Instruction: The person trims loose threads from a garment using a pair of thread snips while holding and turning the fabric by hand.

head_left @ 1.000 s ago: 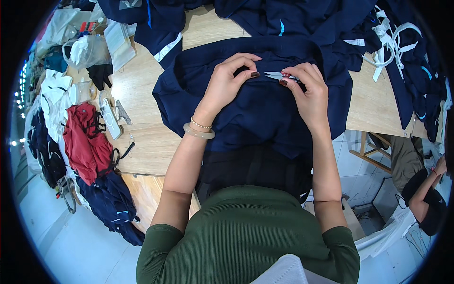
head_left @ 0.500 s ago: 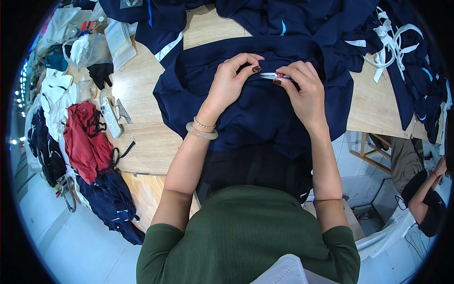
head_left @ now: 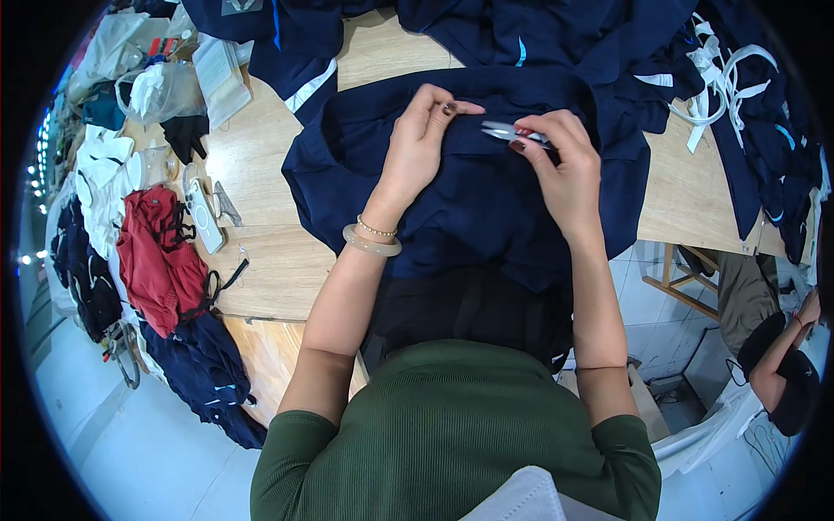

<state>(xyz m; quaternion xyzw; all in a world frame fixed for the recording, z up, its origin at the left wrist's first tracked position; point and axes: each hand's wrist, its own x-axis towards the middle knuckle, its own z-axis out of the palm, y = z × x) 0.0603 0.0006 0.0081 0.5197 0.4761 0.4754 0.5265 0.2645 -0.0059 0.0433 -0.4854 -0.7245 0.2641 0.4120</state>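
Fingers (head_left: 546, 127), my right hand (head_left: 571, 167): pinched on part-open snips (head_left: 501, 132) — one slip could nick navy cloth (head_left: 491, 204); left hand (head_left: 415, 143) — curled, hold unclear.

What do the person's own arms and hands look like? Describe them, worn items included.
Short dark green sleeves end above the elbows. The left hand has a thin beaded bracelet and a thicker, pale, smooth bangle at its wrist; the right hand shows no wrist jewellery. Neither wears a glove. The thumbnails are dark and glossy.
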